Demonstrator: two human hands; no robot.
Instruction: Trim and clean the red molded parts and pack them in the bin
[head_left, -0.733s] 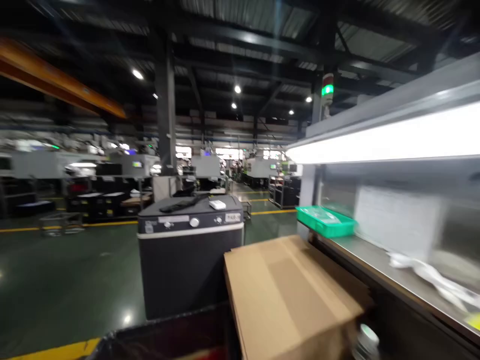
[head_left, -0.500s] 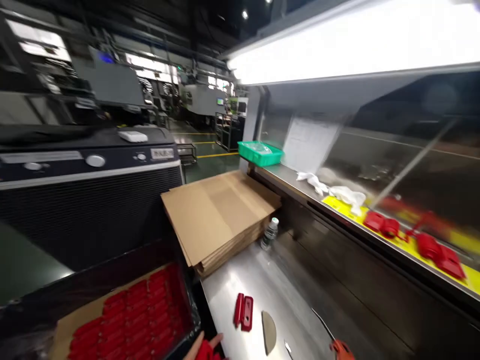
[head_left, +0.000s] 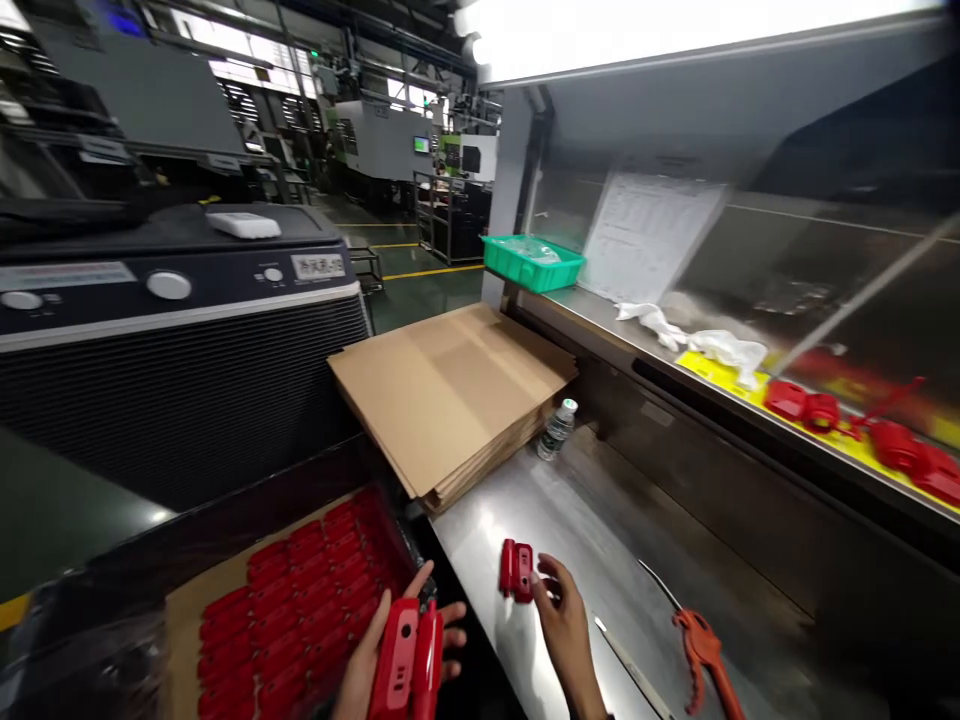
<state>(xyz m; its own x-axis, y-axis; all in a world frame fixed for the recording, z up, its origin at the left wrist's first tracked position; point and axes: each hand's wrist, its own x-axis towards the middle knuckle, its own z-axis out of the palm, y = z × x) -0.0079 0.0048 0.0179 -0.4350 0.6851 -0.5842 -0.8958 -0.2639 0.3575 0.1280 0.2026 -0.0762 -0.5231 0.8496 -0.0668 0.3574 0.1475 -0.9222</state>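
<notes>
Steel bench (head_left: 480, 548) gleams beneath the hood, with flat cardboard (head_left: 450, 390) stacked at its far end, presumably for stability. Beside the left edge stands a lined box (head_left: 135, 640) of red parts (head_left: 285, 610), probably for easy reach. The left hand (head_left: 362, 662) loosely cradles a slotted red piece (head_left: 390, 655), its holed face seemingly turned up for viewing. Near that edge, the right hand (head_left: 564, 622), thumb and fingers parted, adjoins another red piece (head_left: 523, 572); contact is hard to judge.
</notes>
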